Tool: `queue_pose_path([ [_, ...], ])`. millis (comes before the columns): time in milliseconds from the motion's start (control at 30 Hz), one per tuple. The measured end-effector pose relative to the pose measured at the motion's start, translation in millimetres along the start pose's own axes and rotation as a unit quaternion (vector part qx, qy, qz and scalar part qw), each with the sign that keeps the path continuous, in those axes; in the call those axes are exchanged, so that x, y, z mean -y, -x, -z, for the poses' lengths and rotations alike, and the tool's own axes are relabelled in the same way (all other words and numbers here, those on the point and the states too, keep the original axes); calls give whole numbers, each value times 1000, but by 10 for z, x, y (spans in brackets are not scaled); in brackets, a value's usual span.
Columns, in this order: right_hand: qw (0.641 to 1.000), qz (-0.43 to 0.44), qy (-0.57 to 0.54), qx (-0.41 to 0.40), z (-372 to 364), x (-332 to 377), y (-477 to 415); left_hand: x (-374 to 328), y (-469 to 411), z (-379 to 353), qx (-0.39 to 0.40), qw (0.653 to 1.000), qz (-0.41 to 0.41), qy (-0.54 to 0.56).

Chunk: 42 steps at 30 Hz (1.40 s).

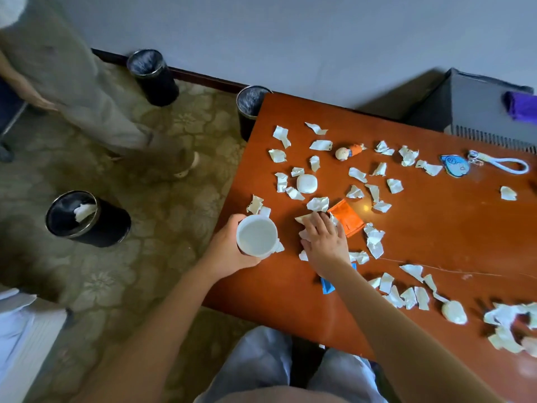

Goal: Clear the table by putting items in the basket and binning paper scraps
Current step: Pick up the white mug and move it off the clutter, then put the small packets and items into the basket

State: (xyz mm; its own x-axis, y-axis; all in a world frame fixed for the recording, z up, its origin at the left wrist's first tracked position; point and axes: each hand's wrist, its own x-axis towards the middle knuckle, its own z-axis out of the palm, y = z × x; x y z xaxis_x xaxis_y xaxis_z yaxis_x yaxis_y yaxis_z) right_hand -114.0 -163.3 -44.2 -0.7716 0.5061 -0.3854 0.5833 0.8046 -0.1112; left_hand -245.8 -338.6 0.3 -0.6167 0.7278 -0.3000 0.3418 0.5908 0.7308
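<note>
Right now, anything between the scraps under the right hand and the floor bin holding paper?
Yes: the white cup in the left hand, at the table edge, sits between scraps and bin.

The left hand (229, 247) holds a white cup (257, 239) at the left edge of the table (436, 228). The right hand (325, 242) lies flat, fingers spread, on paper scraps (302, 219) just beside an orange packet (348, 219). More scraps are scattered over the table. On the floor, a black bin (110, 228) has paper inside.
</note>
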Motion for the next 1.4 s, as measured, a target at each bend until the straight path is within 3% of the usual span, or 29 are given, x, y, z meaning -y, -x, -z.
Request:
queue_pose_path([
  [200,1000,8,-10,-13,52,-47,37,-110,-83,-36,24,1000,8,6],
  [633,992,31,-88,-89,350,-128,219,-399,-96,95,58,989,74,-114],
  [800,987,16,-113,-113,524,-437,344,-917,-232,37,-15,973,-39,-228],
  [900,987,-4,-115,-110,590,-718,449,-1256,-291,-192,-34,969,-109,-219],
  [1067,989,-25,-123,-79,635,-1145,551,-1471,-287,-826,48,963,-116,-237],
  [1233,992,-23,-115,-43,620,-1399,486,-1319,-187,-1379,171,934,-38,-310],
  [1400,988,-30,-150,-11,572,-1390,272,-1191,-130,-1597,162,935,7,-317],
])
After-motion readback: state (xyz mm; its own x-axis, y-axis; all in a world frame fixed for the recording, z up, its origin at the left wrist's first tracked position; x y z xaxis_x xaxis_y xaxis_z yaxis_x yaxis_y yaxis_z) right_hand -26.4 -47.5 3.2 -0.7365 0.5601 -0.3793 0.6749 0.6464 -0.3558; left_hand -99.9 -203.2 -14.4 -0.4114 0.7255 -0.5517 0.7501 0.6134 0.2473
